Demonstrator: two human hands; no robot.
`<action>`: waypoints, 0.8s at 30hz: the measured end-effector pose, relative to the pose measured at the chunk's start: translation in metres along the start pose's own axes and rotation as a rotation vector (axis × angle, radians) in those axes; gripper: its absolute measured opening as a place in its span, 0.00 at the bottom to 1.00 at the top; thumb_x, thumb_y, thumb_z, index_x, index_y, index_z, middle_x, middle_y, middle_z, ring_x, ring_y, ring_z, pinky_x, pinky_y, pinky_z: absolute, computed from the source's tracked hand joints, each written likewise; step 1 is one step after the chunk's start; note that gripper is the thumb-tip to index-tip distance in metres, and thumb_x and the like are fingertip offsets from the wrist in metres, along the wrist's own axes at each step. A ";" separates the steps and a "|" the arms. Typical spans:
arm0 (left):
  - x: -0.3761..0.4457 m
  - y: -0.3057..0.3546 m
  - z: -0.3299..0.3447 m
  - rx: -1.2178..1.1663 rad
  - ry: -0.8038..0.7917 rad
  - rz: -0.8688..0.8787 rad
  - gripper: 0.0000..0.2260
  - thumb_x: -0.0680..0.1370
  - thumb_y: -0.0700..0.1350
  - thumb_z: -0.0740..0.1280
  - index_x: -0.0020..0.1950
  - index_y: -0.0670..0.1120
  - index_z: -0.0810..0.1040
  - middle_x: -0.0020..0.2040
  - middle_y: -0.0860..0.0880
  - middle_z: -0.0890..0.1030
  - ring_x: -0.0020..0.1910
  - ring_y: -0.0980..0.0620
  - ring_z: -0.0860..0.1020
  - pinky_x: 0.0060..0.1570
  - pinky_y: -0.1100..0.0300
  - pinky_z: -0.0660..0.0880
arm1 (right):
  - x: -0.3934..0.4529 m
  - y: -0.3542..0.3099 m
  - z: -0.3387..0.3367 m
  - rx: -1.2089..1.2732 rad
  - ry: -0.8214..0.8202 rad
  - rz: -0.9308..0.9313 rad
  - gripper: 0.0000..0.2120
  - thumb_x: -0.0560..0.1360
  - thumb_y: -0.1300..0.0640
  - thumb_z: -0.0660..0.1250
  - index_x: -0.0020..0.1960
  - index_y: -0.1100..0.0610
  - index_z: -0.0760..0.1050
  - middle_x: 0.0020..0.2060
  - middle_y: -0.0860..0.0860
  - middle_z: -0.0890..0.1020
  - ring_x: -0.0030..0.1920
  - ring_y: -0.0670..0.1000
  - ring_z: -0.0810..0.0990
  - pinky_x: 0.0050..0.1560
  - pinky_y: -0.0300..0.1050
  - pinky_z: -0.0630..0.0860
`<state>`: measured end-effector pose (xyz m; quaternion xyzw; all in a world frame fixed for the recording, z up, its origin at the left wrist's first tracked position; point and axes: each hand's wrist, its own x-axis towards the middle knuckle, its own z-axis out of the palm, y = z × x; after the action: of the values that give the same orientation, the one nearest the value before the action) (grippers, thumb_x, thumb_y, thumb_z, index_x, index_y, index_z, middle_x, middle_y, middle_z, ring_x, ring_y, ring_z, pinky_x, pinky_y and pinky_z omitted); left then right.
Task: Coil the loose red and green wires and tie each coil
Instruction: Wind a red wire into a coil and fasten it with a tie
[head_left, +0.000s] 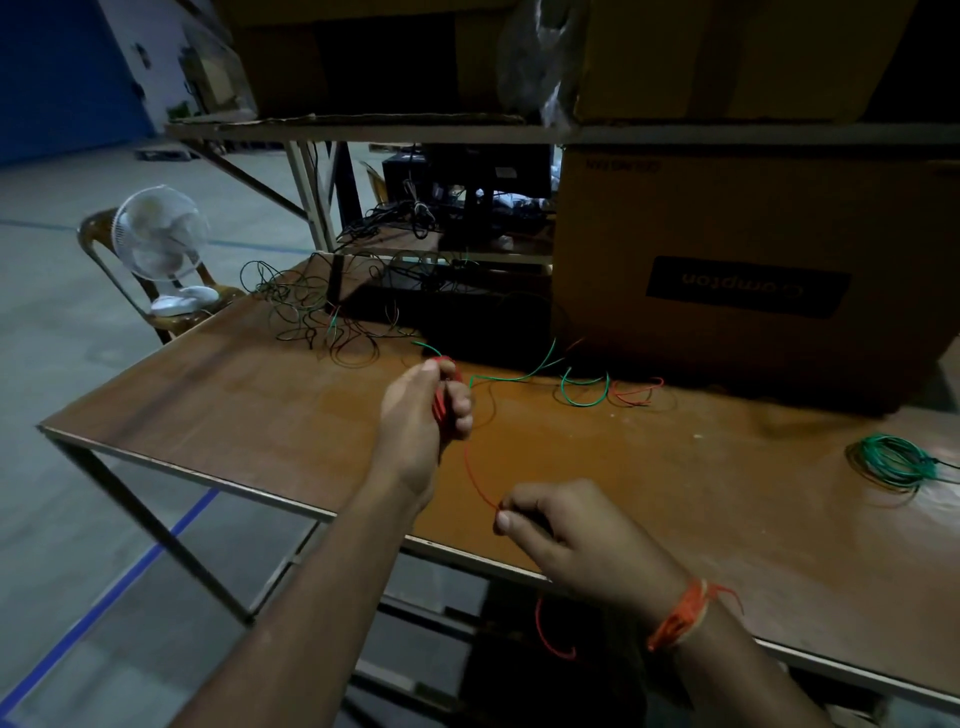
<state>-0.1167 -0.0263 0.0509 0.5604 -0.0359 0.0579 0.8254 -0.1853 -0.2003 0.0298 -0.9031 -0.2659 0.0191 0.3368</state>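
Midway, by the look of it. Left hand (423, 410) at frame centre, fingers curled round a small red coil (442, 400). Right hand (566, 530) lower right of centre, thumb and forefinger pinching the red wire tail (475, 480) running up to that coil; free end dangling below table edge (260, 486). Green coil (894, 461) at far right, already wound, possibly tied, too dim to confirm. Left to do: short loose red and green pieces (605, 387) right of centre; dark tangle (322, 312) upper left.
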 end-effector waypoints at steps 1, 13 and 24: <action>-0.003 -0.002 0.001 0.087 -0.018 0.022 0.12 0.87 0.44 0.52 0.50 0.43 0.71 0.30 0.49 0.76 0.28 0.53 0.73 0.30 0.61 0.71 | 0.000 -0.005 -0.006 0.027 0.035 -0.038 0.12 0.82 0.52 0.64 0.46 0.57 0.80 0.31 0.51 0.78 0.32 0.48 0.73 0.35 0.47 0.68; -0.021 0.002 0.008 0.442 -0.409 0.033 0.13 0.85 0.47 0.56 0.43 0.43 0.71 0.29 0.56 0.66 0.25 0.60 0.63 0.25 0.68 0.60 | 0.024 -0.003 -0.048 0.285 0.472 -0.042 0.10 0.80 0.50 0.67 0.42 0.52 0.81 0.32 0.51 0.78 0.33 0.48 0.74 0.33 0.47 0.71; -0.027 0.018 0.009 0.170 -0.564 -0.239 0.16 0.86 0.48 0.54 0.39 0.47 0.68 0.26 0.54 0.59 0.22 0.57 0.55 0.23 0.65 0.54 | 0.030 0.007 -0.027 0.460 0.492 -0.041 0.19 0.83 0.41 0.60 0.48 0.56 0.77 0.37 0.56 0.77 0.37 0.56 0.75 0.37 0.57 0.73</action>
<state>-0.1460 -0.0294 0.0676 0.6215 -0.1923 -0.1947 0.7341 -0.1502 -0.2062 0.0503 -0.7755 -0.1837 -0.1467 0.5860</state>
